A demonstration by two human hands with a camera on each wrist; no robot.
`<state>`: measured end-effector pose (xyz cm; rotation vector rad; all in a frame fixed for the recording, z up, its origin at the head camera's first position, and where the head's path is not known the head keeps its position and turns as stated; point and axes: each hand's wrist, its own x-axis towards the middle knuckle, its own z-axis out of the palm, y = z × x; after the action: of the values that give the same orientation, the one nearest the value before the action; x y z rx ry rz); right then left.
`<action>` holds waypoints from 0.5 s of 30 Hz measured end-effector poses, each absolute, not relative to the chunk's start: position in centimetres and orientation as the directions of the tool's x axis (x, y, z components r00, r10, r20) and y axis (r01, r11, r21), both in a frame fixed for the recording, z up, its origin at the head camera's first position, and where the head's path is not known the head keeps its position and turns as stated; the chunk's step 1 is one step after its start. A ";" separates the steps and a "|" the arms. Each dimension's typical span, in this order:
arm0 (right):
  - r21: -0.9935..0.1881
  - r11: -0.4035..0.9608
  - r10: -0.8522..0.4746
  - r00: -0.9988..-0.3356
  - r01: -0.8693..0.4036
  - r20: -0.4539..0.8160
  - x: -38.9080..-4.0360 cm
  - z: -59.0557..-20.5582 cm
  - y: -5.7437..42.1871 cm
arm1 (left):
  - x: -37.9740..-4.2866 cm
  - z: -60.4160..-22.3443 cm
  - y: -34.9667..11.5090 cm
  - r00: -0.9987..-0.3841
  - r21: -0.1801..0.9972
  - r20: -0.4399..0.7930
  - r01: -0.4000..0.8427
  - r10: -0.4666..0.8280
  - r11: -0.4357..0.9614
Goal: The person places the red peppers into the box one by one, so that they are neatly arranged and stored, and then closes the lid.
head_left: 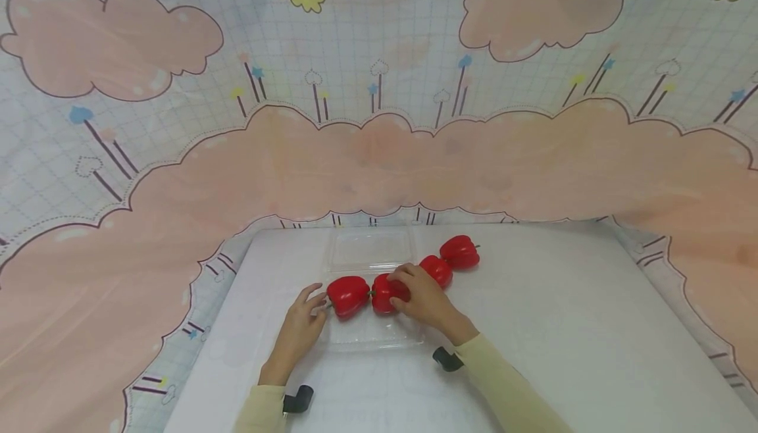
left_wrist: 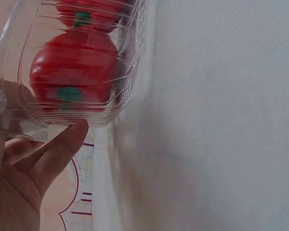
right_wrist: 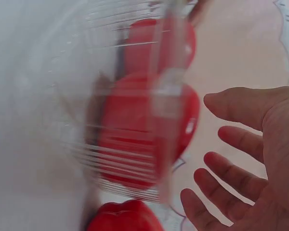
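Note:
Two red bell peppers with green stems sit side by side in a clear plastic clamshell box [head_left: 379, 342]. The left pepper [head_left: 348, 297] is by my left hand [head_left: 301, 331]. In the left wrist view, a fingertip [left_wrist: 80, 129] of that hand is right at the box's end wall, fingers extended. My right hand [head_left: 425, 300] is over the right pepper [head_left: 383, 296] and partly covers it in the head view. The right wrist view shows its fingers [right_wrist: 231, 172] spread and loosely bent, with a gap between them and this pepper [right_wrist: 130, 120].
Behind the box lies its flat open lid [head_left: 370, 250]. Two more red bell peppers rest on the white table [head_left: 562, 301] to the right, one close behind my right hand [head_left: 437, 270] and one farther back [head_left: 459, 253]. A cloud-patterned cloth [head_left: 379, 163] hangs behind the table.

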<state>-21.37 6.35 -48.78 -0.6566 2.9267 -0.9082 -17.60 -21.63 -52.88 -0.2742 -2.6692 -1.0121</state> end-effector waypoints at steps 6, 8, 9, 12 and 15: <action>-0.561 0.716 -0.396 -0.904 -0.414 0.162 -21.0 -47.4 6.7 | -17.6 -52.8 -21.6 -0.945 0.616 0.316 0.270 0.082 0.740; -0.570 0.704 -0.396 -0.901 -0.423 0.179 -20.8 -46.7 6.8 | -17.6 -52.8 -21.5 -0.945 0.617 0.316 0.271 0.082 0.739; -0.574 0.699 -0.395 -0.899 -0.427 0.188 -20.7 -46.4 6.9 | -17.6 -52.8 -21.5 -0.945 0.617 0.316 0.271 0.082 0.739; -0.584 0.682 -0.387 -0.895 -0.439 0.221 -20.3 -45.5 7.2 | -17.6 -52.8 -21.5 -0.946 0.619 0.314 0.268 0.080 0.738; -0.587 0.670 -0.379 -0.890 -0.454 0.255 -20.0 -44.7 7.6 | -17.7 -52.8 -21.5 -0.948 0.618 0.310 0.264 0.079 0.741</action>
<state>-20.02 7.58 -44.73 -0.7437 2.9719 -1.0941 -17.67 -21.55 -52.78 -0.2697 -2.6793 -1.0091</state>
